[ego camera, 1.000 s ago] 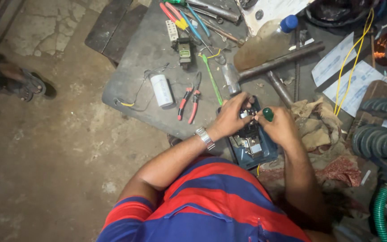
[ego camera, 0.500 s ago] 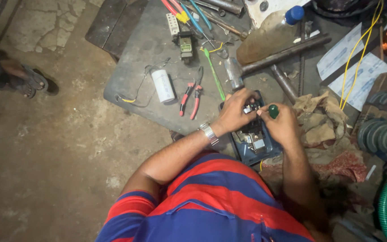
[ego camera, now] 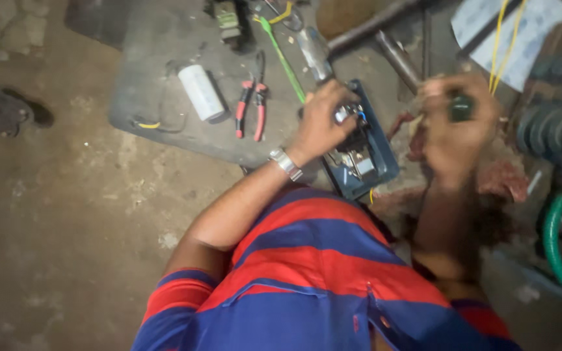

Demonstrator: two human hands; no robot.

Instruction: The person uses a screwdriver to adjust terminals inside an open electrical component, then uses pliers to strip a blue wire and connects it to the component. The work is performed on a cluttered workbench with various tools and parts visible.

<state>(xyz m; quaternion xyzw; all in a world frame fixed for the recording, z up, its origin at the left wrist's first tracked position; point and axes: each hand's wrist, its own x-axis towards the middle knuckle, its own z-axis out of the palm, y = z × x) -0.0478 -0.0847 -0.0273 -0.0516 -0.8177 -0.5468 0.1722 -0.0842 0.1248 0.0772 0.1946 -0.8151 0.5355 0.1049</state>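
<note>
A blue box (ego camera: 377,170) with open electrical parts and wires lies at the near edge of a grey sheet (ego camera: 157,123). My left hand (ego camera: 323,120), a watch on its wrist, rests on top of the box and pinches a small metal part with wires. My right hand (ego camera: 456,123) is blurred and raised to the right of the box, apart from it. Its fingers are closed on a dark green tool handle (ego camera: 461,107); the tool's tip is hidden.
Red-handled pliers (ego camera: 252,107) and a white cylinder (ego camera: 201,92) with a yellow lead lie left of the box. Metal pipes (ego camera: 395,55), a green-handled tool (ego camera: 281,55), yellow wire (ego camera: 499,45) and a green hose (ego camera: 554,247) crowd the right. Another person's sandalled foot (ego camera: 8,110) stands far left.
My right hand has pulled away from the box to the right with the green handle. My left hand stays on the box. The view has dropped closer.
</note>
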